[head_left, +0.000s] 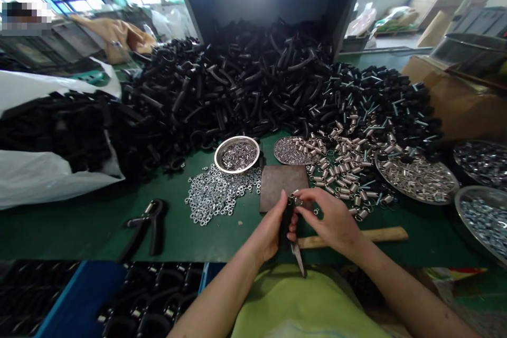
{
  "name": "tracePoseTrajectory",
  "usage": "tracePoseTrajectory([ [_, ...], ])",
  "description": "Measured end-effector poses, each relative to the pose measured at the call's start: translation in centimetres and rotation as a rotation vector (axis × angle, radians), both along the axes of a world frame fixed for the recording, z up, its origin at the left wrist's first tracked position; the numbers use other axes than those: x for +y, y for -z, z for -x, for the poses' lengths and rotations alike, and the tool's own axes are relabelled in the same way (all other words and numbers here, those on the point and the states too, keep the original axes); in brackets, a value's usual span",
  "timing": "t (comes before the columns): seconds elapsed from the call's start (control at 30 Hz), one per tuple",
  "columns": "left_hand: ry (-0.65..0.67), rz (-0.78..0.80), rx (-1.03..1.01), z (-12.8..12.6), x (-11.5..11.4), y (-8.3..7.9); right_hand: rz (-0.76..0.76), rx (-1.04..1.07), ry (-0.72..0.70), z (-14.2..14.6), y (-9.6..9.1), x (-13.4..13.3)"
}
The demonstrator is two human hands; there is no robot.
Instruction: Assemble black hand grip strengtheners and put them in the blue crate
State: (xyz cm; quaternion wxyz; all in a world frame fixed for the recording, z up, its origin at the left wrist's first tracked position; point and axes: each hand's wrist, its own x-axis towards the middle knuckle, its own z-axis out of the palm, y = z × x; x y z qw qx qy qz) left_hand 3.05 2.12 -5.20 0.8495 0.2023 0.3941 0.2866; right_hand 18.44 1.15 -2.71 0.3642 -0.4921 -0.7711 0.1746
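Head view has the left hand [273, 229] wrapped round a black handle [284, 229], while the right hand [330, 216] pinches a small metal fitting [297, 202] at the handle's upper end, thumb against forefinger; whether that fitting is a nut or a spring end is too small to tell. Good work here probably depends on a firm left hold, the handle kept from twisting, so that the right fingertips can guide the fitting squarely and by light pressure. A pointed metal blade [299, 260] sticks out below the grip toward the lap, so small, slow wrist turns seem safest. Just beyond the grip, the flat metal block [277, 182] could offer support; hex nuts [212, 198] to its left and coil springs [344, 169] to its right could easily hide a dropped piece, and the wooden shaft [384, 234] beside the right forearm is best left unnudged
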Motion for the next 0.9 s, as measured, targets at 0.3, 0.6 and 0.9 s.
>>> tracePoseTrajectory([
  [0.3, -0.027, -0.238, 0.212, -0.1, -0.8, 0.4, -0.096, -0.106, -0.063, 1.1, 1.0, -0.6],
  [0.6, 0.016, -0.046, 0.119, 1.2, 0.3, 0.4, 0.125, -0.338, 0.084, -4.2, -0.6, 5.3],
  [0.9, -0.229, 0.023, 0.044, 2.0, 1.1, 0.7, 0.152, -0.810, 0.605, -15.1, -0.4, 15.3],
])
